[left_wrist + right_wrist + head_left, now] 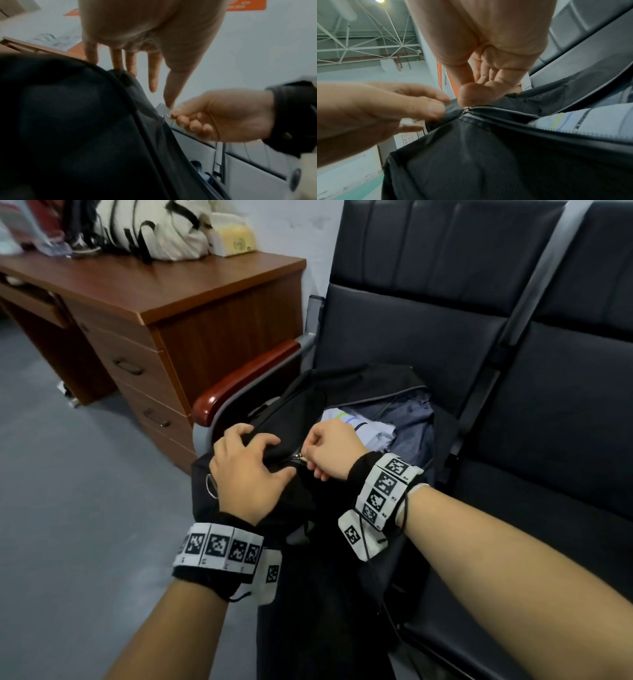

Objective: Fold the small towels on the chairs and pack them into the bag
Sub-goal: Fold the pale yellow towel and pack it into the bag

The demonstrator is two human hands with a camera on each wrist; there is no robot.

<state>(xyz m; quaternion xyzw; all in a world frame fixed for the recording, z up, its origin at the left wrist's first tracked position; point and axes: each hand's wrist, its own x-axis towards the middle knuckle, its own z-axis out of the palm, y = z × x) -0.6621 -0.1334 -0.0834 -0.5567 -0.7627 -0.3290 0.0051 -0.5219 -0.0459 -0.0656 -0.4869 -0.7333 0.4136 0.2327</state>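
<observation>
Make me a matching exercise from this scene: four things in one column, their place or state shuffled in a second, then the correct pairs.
Things:
1. left hand
2. right hand
3. folded towel
4. cream bag

Places or states:
A. on the wooden desk
B. pinches the zipper pull
C. inside the open black bag
D. grips the black bag's fabric beside the zipper

Pairs: 1-D, 2-B, 3-C, 4-A
</observation>
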